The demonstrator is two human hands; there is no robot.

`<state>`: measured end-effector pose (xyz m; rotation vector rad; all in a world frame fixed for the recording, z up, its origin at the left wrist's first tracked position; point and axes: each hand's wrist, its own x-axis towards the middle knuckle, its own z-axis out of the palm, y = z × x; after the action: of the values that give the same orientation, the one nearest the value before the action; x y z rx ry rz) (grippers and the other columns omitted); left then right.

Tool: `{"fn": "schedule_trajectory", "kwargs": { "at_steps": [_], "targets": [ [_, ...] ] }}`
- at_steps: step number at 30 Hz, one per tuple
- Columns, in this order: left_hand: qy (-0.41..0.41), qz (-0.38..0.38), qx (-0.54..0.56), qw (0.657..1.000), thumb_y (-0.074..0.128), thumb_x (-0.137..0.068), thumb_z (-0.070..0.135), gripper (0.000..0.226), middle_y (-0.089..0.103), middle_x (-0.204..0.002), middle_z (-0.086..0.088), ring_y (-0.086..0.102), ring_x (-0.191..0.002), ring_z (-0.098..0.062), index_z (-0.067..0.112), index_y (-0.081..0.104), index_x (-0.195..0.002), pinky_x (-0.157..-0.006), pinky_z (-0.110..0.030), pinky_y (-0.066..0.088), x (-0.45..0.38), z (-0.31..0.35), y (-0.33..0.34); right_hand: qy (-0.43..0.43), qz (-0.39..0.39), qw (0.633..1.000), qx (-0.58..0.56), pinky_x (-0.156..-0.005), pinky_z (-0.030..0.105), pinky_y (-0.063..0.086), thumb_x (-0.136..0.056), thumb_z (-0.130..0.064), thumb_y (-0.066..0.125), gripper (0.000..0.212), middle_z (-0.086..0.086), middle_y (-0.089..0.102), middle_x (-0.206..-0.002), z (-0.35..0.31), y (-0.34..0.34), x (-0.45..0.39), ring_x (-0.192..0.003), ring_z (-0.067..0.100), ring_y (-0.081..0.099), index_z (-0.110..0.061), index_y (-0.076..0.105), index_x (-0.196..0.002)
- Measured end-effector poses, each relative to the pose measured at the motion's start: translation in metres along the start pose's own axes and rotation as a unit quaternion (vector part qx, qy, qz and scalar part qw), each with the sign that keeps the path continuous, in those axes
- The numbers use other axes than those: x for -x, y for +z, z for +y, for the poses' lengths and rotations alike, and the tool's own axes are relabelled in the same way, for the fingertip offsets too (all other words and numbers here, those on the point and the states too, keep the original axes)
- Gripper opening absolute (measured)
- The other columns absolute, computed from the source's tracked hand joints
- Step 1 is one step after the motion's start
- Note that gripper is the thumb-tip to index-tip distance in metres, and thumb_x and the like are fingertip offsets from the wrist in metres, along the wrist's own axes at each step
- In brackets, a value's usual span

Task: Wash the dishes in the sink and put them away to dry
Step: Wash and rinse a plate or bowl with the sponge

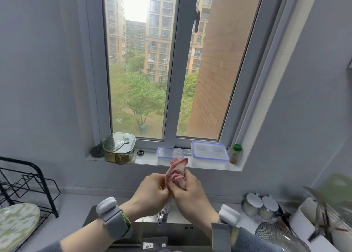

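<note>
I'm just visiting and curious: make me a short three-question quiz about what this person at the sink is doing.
1. True or false: both hands grip the pink cloth.
2. Which sits in the black dish rack? A) a green-patterned plate B) a kettle C) a mug
3. Fill in: on the windowsill, the jar at the far right has a ____ lid.

Key:
1. True; the left hand and right hand wring it above the faucet.
2. A, the green-patterned plate.
3. Green, on the spice jar.
</note>
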<state>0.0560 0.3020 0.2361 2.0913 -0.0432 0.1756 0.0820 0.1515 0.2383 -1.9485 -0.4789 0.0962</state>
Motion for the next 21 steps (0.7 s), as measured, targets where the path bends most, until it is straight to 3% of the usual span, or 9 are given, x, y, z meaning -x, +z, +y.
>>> {"fn": "schedule_trajectory", "kwargs": {
  "at_steps": [3, 5, 7, 10, 12, 14, 15, 18, 21],
  "targets": [
    [0.033, -0.006, 0.004, 0.999, 0.058, -0.095, 0.022, 0.030, 0.044, -0.057, 0.009, 0.033, -0.059, -0.011, 0.022, 0.058, -0.065, -0.055, -0.029, 0.031, 0.008, 0.006, 0.001, 0.041, 0.048, 0.998, -0.027, -0.091, 0.031, 0.057, -0.094, -0.033, 0.067, 0.025, -0.007, 0.077, -0.102, 0.003, -0.004, -0.021, -0.099, 0.007, 0.072, -0.025, 0.070, -0.118],
    [0.067, -0.004, -0.013, 0.998, 0.061, -0.093, 0.032, 0.026, 0.041, -0.059, 0.009, 0.031, -0.060, -0.011, 0.022, 0.057, -0.069, -0.056, -0.030, 0.029, 0.015, 0.006, -0.003, 0.122, 0.056, 0.984, -0.113, -0.072, 0.034, 0.058, -0.100, -0.029, 0.060, 0.020, 0.004, 0.078, -0.087, 0.007, -0.010, -0.032, -0.081, 0.022, 0.073, -0.014, 0.070, -0.110],
    [0.112, -0.003, -0.034, 0.993, 0.062, -0.092, 0.034, 0.029, 0.039, -0.061, 0.002, 0.029, -0.062, -0.012, 0.016, 0.052, -0.071, -0.058, -0.031, 0.028, 0.021, 0.006, -0.007, 0.223, 0.021, 0.949, -0.223, -0.047, 0.027, 0.048, -0.106, -0.033, 0.051, 0.033, 0.009, 0.067, -0.064, 0.013, -0.018, -0.033, -0.054, 0.024, 0.063, -0.002, 0.061, -0.114],
    [0.160, 0.000, -0.024, 0.987, 0.066, -0.095, 0.024, 0.033, 0.043, -0.060, 0.001, 0.035, -0.058, -0.009, 0.021, 0.050, -0.066, -0.057, -0.024, 0.034, 0.024, 0.014, -0.008, 0.299, -0.082, 0.886, -0.344, -0.055, 0.030, 0.049, -0.102, -0.043, 0.043, 0.053, 0.017, 0.061, -0.082, 0.012, -0.022, -0.026, -0.064, 0.026, 0.058, 0.002, 0.062, -0.118],
    [0.150, -0.014, 0.035, 0.988, 0.066, -0.097, 0.021, 0.027, 0.059, -0.063, 0.007, 0.057, -0.060, -0.014, 0.023, 0.062, -0.071, -0.062, -0.026, 0.052, 0.024, 0.017, -0.007, 0.309, -0.107, 0.844, -0.426, -0.054, 0.031, 0.052, -0.100, -0.039, 0.038, 0.051, 0.018, 0.062, -0.077, 0.004, -0.019, -0.012, -0.061, 0.027, 0.059, 0.003, 0.068, -0.096],
    [0.146, -0.007, 0.063, 0.987, 0.064, -0.099, 0.027, 0.022, 0.068, -0.073, -0.005, 0.065, -0.071, -0.028, 0.010, 0.068, -0.085, -0.069, -0.041, 0.058, 0.020, 0.017, -0.005, 0.293, -0.075, 0.814, -0.496, -0.046, 0.027, 0.051, -0.100, -0.043, 0.038, 0.058, 0.014, 0.062, -0.064, -0.008, -0.012, -0.005, -0.051, 0.023, 0.061, -0.001, 0.070, -0.076],
    [0.144, 0.005, 0.085, 0.986, 0.064, -0.099, 0.024, 0.021, 0.068, -0.075, -0.006, 0.064, -0.071, -0.025, 0.007, 0.068, -0.088, -0.069, -0.040, 0.058, 0.016, 0.014, -0.003, 0.282, -0.047, 0.807, -0.516, -0.043, 0.025, 0.050, -0.100, -0.047, 0.038, 0.061, 0.013, 0.065, -0.065, -0.012, -0.007, -0.004, -0.049, 0.022, 0.063, -0.003, 0.072, -0.074],
    [0.106, 0.055, 0.178, 0.977, 0.066, -0.098, 0.011, 0.015, 0.061, -0.071, -0.004, 0.056, -0.069, -0.011, 0.002, 0.067, -0.086, -0.064, -0.031, 0.051, 0.008, 0.010, 0.008, 0.261, 0.037, 0.797, -0.543, -0.047, 0.027, 0.053, -0.104, -0.039, 0.036, 0.050, 0.013, 0.067, -0.069, -0.011, 0.008, -0.007, -0.054, 0.020, 0.066, -0.006, 0.068, -0.084],
    [0.082, 0.072, 0.197, 0.974, 0.067, -0.093, 0.023, 0.019, 0.062, -0.073, -0.016, 0.055, -0.070, -0.016, 0.005, 0.069, -0.091, -0.064, -0.044, 0.055, 0.002, 0.005, 0.017, 0.261, 0.071, 0.798, -0.539, -0.057, 0.033, 0.058, -0.106, -0.034, 0.035, 0.046, 0.019, 0.070, -0.083, -0.005, 0.014, -0.011, -0.066, 0.028, 0.070, -0.005, 0.070, -0.097]
  ]
}}
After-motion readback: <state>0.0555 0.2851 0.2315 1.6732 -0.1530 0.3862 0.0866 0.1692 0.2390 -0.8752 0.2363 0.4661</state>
